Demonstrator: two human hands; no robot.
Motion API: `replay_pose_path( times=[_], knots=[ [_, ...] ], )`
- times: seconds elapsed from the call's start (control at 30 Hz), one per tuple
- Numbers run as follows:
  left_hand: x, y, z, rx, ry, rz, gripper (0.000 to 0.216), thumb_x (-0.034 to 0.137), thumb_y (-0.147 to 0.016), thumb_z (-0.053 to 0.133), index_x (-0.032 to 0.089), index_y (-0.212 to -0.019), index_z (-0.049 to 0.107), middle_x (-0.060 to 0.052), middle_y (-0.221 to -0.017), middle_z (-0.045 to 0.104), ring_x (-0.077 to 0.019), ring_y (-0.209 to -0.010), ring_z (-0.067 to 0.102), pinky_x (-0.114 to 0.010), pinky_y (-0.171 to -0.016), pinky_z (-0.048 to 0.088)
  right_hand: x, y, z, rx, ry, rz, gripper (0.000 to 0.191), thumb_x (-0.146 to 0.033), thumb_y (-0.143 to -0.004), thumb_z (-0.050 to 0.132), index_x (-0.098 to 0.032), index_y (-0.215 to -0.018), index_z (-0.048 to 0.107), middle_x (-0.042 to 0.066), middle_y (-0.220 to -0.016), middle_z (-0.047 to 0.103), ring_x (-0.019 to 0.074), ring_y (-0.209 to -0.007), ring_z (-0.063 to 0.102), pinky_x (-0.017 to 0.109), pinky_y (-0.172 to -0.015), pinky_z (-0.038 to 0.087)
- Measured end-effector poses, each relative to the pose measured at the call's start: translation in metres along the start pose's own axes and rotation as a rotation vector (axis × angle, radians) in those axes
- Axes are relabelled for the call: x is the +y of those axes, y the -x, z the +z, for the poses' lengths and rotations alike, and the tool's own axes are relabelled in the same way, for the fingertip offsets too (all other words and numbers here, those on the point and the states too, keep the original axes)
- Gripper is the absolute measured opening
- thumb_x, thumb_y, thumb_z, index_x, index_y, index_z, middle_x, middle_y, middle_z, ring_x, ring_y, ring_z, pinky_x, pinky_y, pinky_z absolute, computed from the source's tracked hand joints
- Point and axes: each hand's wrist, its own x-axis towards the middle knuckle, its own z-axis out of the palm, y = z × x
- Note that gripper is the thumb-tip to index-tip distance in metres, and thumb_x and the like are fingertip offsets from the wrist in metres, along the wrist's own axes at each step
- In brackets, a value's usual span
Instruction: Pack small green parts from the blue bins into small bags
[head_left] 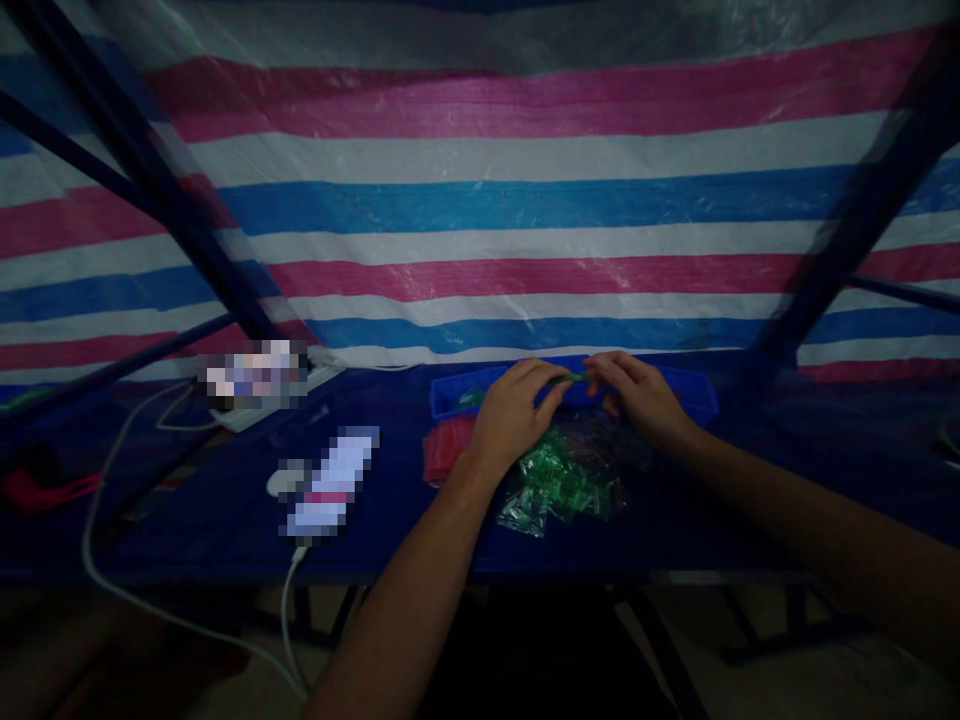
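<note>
My left hand [517, 405] is closed, its thumb and fingers pinching one end of a small thin green piece [574, 377]. The fingers of my right hand [637, 395] are closed at the piece's other end. It is too small and dark to tell its kind. Both hands are above the front side of a long shallow blue tray [448, 393]. Just below them on the table lies a loose pile of small clear plastic packets with green contents [559, 480]. A stack of red pieces [446, 452] sits beside my left wrist, partly hidden by it.
A blurred-out phone [334, 482] lies on the blue table [420, 530] at left, with a white cable [286, 600] and a round white object [286, 478]. Behind it is a white power strip [277, 400]. Blue metal posts and a striped sheet [525, 220] bound the back.
</note>
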Motion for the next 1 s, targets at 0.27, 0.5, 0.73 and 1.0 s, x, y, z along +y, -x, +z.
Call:
replay_pose_path(
  times=[0.27, 0.5, 0.73, 1.0],
  knots=[
    [0.004, 0.0, 0.003, -0.049, 0.171, -0.197, 0.039, 0.029, -0.1, 0.061, 0.023, -0.138, 0.051, -0.004, -0.104, 0.074, -0.0196, -0.092, 0.071, -0.036, -0.088, 0.058, 0.009, 0.0, 0.0, -0.108, -0.061, -0.033, 0.038, -0.043, -0.077, 0.086, -0.022, -0.105, 0.07, 0.002, -0.088, 0.074, 0.0129, -0.062, 0.064, 0.028, -0.06, 0.052],
    [0.0, 0.002, 0.008, -0.06, 0.031, -0.007, 0.031, 0.029, -0.09, 0.076, 0.026, -0.12, 0.067, -0.008, -0.137, 0.058, -0.0255, -0.132, 0.055, -0.046, -0.113, 0.047, 0.006, 0.0, 0.0, -0.052, -0.224, 0.167, 0.053, -0.045, -0.075, 0.087, -0.024, -0.118, 0.063, -0.002, -0.078, 0.069, 0.011, -0.053, 0.059, 0.019, -0.04, 0.039],
    [-0.001, 0.002, 0.007, -0.06, 0.013, -0.018, 0.015, 0.022, -0.101, 0.059, 0.022, -0.114, 0.066, -0.006, -0.118, 0.069, -0.0219, -0.118, 0.063, -0.043, -0.107, 0.05, -0.004, 0.003, 0.002, -0.102, -0.267, 0.26, 0.054, -0.044, -0.078, 0.085, -0.026, -0.124, 0.063, -0.002, -0.073, 0.067, 0.01, -0.052, 0.057, 0.017, -0.038, 0.03],
    [0.004, -0.001, 0.002, 0.006, 0.242, -0.242, 0.033, 0.027, -0.103, 0.057, 0.023, -0.135, 0.051, -0.004, -0.1, 0.074, -0.0176, -0.085, 0.07, -0.032, -0.078, 0.055, -0.002, 0.003, 0.003, -0.154, -0.209, 0.251, 0.037, -0.053, -0.08, 0.082, -0.021, -0.085, 0.065, -0.002, -0.071, 0.065, 0.0079, -0.048, 0.052, 0.02, -0.038, 0.029]
  ],
)
